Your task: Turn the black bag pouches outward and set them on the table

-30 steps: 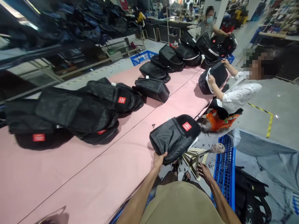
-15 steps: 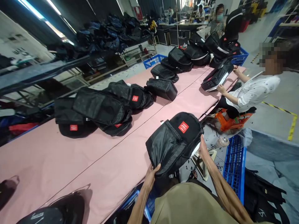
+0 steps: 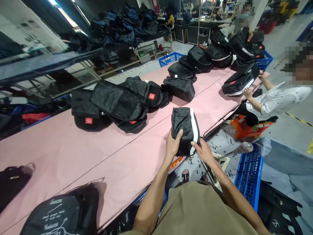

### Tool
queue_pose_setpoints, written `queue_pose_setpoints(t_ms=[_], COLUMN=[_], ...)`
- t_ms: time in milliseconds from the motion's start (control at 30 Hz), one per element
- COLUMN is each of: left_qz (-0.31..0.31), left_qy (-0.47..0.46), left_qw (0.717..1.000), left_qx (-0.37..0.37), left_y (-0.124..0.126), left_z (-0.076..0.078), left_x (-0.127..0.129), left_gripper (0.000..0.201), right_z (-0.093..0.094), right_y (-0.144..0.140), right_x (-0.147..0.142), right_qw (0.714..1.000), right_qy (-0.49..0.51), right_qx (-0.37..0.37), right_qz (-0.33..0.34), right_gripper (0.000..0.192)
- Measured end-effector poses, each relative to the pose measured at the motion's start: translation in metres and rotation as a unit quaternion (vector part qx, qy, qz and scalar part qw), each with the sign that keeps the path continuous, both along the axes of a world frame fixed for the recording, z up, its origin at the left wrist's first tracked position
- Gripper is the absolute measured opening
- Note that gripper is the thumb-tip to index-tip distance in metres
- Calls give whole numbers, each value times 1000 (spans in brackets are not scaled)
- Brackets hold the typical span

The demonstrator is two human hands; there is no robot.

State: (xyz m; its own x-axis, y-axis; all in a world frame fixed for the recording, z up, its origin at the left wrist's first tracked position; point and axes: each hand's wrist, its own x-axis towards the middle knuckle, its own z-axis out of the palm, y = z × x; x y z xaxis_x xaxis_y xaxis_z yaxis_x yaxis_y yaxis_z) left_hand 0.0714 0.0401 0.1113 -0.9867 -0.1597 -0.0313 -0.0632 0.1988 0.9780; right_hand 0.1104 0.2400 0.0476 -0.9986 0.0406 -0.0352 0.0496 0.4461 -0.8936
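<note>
Black fabric fills both hands: a soft bag (image 3: 183, 119) with a white strip (image 3: 195, 129) running along its right side, held over the near edge of the pink worktop (image 3: 137, 160). Whether its weight rests on the cloth or hangs from the fingers, I cannot tell. Left hand (image 3: 173, 143) has a firm grip on the near left side, thumb pressed on top; right hand (image 3: 204, 150) pinches the near right side, thumb laid on the white strip. As for progress, this piece looks mid-handling: it is picked up and gripped on both sides, but not set down among the others. Nothing visible shows whether the strip itself is finished. Farther over, a cluster of dark bags (image 3: 119, 101), some with red labels, lies heaped, with a boxy bag (image 3: 178, 88) just beside it; I cannot tell which of these are done and which are left. Close by on the left lies a dark rounded piece (image 3: 61, 212) with pale markings, no hand on it. Well apart, toward the far right end, a co-worker's hand (image 3: 248, 93) touches another bag (image 3: 238, 84) with a white edge.
</note>
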Motion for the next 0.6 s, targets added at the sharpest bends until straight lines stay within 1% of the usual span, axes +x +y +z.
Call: queue_pose_setpoints(t_ms=[67,100,200,267,333,400,433,500,567,600], left_qz=[26,30,38,49,60,67,63,40,6,-9], left_qy=[-3,-6,2,7,18,25,25,17,11,11], left_qw=[998,996,995,994,994,995,995,997,998,999], left_qx=[-64,-81,-96,-98,-90,-75,-69,-62,-53,-44], left_y=[3,3,-5,-18,-36,-54,-60,-65,-60,-56], left_z=[2,1,-7,-13,-18,-22,-24,-24,-24,-24], left_x=[-4,-6,-12,-19,-26,-30,-30,-26,-15,-9], left_gripper=[53,50,44,44,44,44,44,44,45,46], right_z=[3,4,2,-6,-22,-44,-56,-82,-103,-109], right_y=[-6,-9,-11,-3,13,30,36,40,37,37], right_x=[-6,-9,-17,-23,-27,-26,-23,-11,4,10], right_qw=[1000,1000,999,998,994,989,986,974,951,936], right_qy=[12,17,26,26,4,-42,-74,-150,-220,-246], right_qx=[9,11,0,-1,19,32,22,-37,-127,-169], right_qz=[-9,-18,-33,-57,-105,-141,-150,-163,-178,-185], right_gripper=[57,57,60,65,72,76,77,76,69,64])
